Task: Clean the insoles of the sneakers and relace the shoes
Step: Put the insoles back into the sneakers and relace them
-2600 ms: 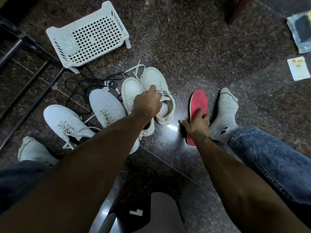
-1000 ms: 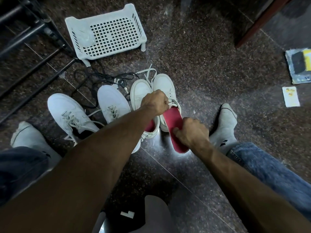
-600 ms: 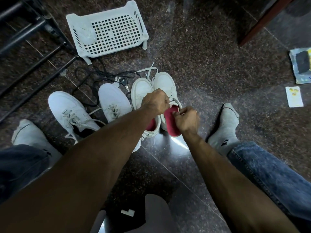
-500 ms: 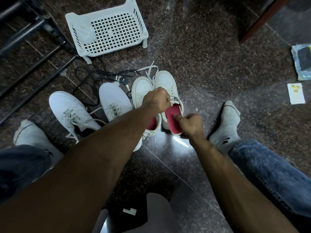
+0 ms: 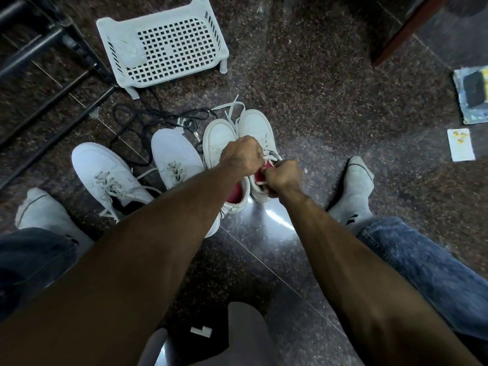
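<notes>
Four white sneakers sit on a dark speckled stone floor with thin pale seams and a bright glare patch near the middle. At far left, black metal bars cross the floor. Next comes a white perforated rack with a crumpled clear bag on it, and black cord coiled just below. A laced pair lies left of centre; an unlaced pair stands beside it, toes away, loose laces trailing beyond the toes. The left hand is closed, fingers curled on the tongue of the right-hand shoe. The right hand, touching it, curls its fingers at the shoe's opening, pressing a red insole inside; the other shoe shows red lining too. Grey-socked feet flank the shoes. At far right lie a card and a packet.
</notes>
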Demonstrator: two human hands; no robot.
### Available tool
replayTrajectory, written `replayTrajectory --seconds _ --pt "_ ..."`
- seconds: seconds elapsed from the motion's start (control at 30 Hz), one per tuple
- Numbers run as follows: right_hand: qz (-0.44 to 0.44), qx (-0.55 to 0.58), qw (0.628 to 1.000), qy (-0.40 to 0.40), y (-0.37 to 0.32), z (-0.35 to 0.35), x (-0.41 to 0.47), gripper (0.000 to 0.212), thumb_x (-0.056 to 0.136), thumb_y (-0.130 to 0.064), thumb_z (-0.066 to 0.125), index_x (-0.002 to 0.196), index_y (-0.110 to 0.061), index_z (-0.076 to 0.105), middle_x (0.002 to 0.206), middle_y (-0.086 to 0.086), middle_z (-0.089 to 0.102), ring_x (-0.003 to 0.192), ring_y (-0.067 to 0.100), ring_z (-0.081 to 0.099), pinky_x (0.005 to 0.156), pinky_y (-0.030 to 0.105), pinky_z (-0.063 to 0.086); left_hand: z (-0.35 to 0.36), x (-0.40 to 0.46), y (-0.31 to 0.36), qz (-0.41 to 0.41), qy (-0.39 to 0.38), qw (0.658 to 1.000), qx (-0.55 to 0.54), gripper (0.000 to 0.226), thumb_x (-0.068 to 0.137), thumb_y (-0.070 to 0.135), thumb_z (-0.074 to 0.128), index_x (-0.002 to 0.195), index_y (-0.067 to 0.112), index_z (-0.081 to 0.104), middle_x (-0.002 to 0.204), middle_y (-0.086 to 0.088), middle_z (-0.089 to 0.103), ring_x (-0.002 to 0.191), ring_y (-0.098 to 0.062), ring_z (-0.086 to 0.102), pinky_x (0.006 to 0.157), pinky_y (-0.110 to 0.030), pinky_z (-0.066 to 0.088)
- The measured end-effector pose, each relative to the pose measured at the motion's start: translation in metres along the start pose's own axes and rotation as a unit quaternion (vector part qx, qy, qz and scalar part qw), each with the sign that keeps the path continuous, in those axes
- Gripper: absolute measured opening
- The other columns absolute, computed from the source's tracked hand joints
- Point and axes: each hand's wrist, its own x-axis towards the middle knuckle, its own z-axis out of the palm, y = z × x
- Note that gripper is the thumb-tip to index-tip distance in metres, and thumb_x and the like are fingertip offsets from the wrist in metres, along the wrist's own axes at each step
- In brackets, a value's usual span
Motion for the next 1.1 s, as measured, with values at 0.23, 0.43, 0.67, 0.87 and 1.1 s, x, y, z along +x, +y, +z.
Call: replayTrajectory --seconds 0.23,0.43,0.67,0.87,1.1 --pt "0.054 0.076 0.995 -0.020 0.009 -0.021 -0.021 0.037 0.080 -0.041 0.068 0.063 -0.009 0.065 0.069 0.016 0.070 0.057 0.033 0.069 0.051 0.040 0.057 -0.001 -0.001 0.000 0.001 -0.015 1.000 -0.004 0.011 0.080 0.030 0.071 0.089 0.028 0.076 0.098 0.007 0.073 0.094 -0.020 0.066 0.076 -0.026 0.048" --pt "0.065 0.099 0.993 -0.018 -0.004 -0.022 -0.036 0.013 0.084 -0.004 0.049 0.076 -0.003 0.060 0.065 0.018 0.066 0.040 0.023 0.057 0.042 0.031 0.052 0.002 -0.005 0.001 0.002 -0.019 1.000 0.003 0.012 0.080 0.029 0.071 0.091 0.027 0.075 0.101 0.005 0.073 0.094 -0.022 0.066 0.078 -0.029 0.051" --pt "-0.055 -0.245 0.967 0.050 0.023 -0.014 -0.057 0.033 0.090 -0.030 0.049 0.121 -0.025 0.059 0.106 0.016 0.065 0.096 0.040 0.063 0.080 0.041 0.049 0.003 -0.006 0.001 0.005 -0.039 0.999 0.008 0.016 0.077 0.034 0.074 0.092 0.029 0.075 0.103 0.006 0.072 0.096 -0.022 0.066 0.082 -0.032 0.053" --pt "-0.144 -0.467 0.872 0.012 0.018 -0.013 -0.064 0.055 0.094 -0.050 0.045 0.123 -0.003 0.054 0.119 0.014 0.052 0.102 0.036 0.060 0.071 0.037 0.040 0.003 -0.007 0.003 0.004 -0.037 0.999 0.018 0.014 0.079 0.032 0.072 0.092 0.028 0.075 0.102 0.005 0.073 0.096 -0.024 0.066 0.082 -0.031 0.053" --pt "-0.108 -0.394 0.913 0.004 0.011 -0.028 -0.056 0.052 0.088 -0.054 0.054 0.116 -0.011 0.061 0.117 0.013 0.062 0.105 0.034 0.061 0.081 0.036 0.045 0.003 -0.009 0.002 0.007 -0.037 0.999 0.021 0.014 0.078 0.033 0.072 0.090 0.027 0.076 0.099 0.006 0.073 0.094 -0.023 0.067 0.081 -0.032 0.053"
